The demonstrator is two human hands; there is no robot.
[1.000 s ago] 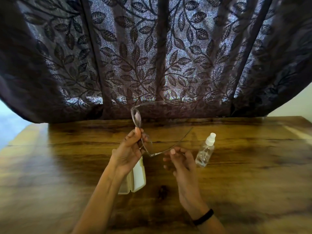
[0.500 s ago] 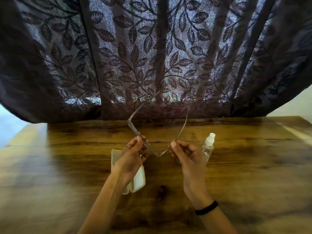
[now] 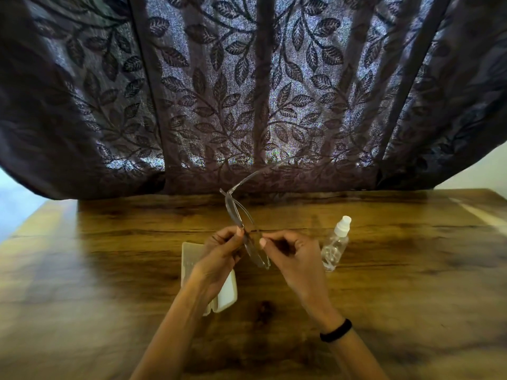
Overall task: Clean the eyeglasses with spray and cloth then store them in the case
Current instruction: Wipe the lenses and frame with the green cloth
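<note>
a pale cream hinged eyeglass case [image 3: 227,294] lies on the brown wood-grain table [image 3: 397,283], under the left hand [image 3: 219,259] and forearm, which cover most of it; what it holds cannot be told. to the right, just beside the right hand [image 3: 293,259], stands a small clear plastic spray bottle with a white nozzle cap [image 3: 335,245], upright; its fill level is not readable.

the clear-framed eyeglasses [image 3: 235,212] are off the table, held in the air between both hands, front frame edge-on and tilted, one temple arm reaching up and right across the dark leaf-patterned curtain [image 3: 192,91]. the left hand pinches the frame near its middle, fingers curled, thumb on top. the right hand's thumb and fingers are closed on the lower end of the frame. a black band [image 3: 336,330] circles the right wrist.
</note>
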